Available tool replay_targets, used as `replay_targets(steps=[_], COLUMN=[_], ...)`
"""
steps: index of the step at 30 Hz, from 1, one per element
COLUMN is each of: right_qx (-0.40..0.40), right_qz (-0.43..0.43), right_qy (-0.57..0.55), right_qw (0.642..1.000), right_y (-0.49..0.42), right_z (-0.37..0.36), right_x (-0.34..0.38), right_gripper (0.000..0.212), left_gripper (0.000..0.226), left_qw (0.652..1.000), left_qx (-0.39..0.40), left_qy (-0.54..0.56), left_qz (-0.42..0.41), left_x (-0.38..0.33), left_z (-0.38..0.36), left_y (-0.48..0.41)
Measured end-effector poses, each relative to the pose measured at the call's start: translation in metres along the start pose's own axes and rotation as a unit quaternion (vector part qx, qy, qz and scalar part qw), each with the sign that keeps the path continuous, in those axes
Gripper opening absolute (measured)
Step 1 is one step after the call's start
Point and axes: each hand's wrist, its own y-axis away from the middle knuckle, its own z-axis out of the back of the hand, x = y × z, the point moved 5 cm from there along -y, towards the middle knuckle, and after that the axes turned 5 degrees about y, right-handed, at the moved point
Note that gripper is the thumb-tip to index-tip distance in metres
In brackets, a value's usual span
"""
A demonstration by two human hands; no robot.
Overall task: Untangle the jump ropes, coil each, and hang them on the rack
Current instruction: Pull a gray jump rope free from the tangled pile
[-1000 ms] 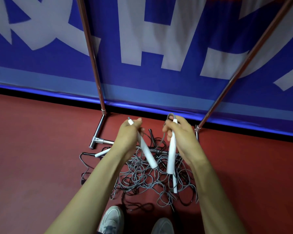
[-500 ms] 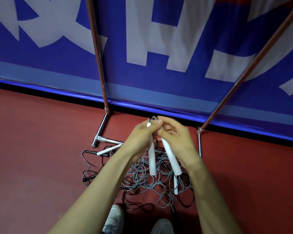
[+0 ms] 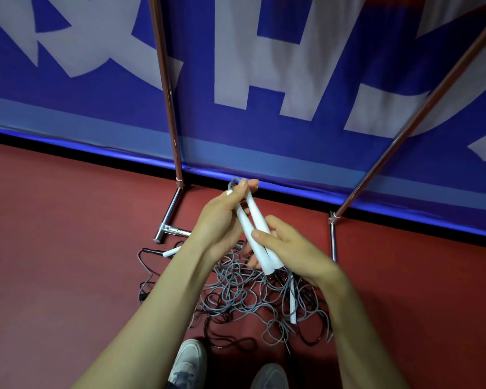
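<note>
We are at the pairing step: one rope's two smooth, tapered white handles [image 3: 265,259] lie side by side in our grasp, held up in front of the chrome tubular rack [image 3: 169,108], between its two uprights. Our left hand [image 3: 222,220] pinches their narrow tops, where a thin grey cord loops out. Our right hand [image 3: 295,248] clasps their thicker lower ends, thumb laid across them. We judge that the rest of this rope runs down into the heap of thin grey and black cords [image 3: 236,293], which lies on the matt red floor [image 3: 54,248] just on our side of the rack's foot. Nothing looks coiled so far. The next move calls for drawing this cord free loop by loop. It looks slick and springy, and we expect it to snag on neighbouring loops.
</note>
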Motion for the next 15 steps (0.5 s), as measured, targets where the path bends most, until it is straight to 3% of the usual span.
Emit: replay_targets(steps=[3, 9, 12, 15], right_qx=[0.010, -0.149, -0.166, -0.133], right_qz=[0.024, 0.045, 0.048, 0.048], right_qy=[0.031, -0.042, -0.035, 0.012], right_qw=[0.999, 0.987, 0.984, 0.990], right_y=[0.000, 0.011, 0.041, 0.080], right_z=[-0.005, 0.019, 0.025, 0.022], right_x=[0.001, 0.009, 0.017, 0.041], right_gripper=[0.012, 0.004, 0.003, 0.005], left_gripper=[0.025, 0.030, 0.015, 0.013], left_qw=[1.000, 0.982, 0.929, 0.887], left_qx=[-0.003, -0.062, -0.124, -0.072], left_qy=[0.009, -0.151, -0.284, -0.376], left_qz=[-0.015, -0.097, -0.203, -0.257], left_x=[-0.002, -0.018, -0.032, -0.048], left_z=[-0.001, -0.006, 0.003, -0.018], left_y=[-0.001, 0.010, 0.044, 0.081])
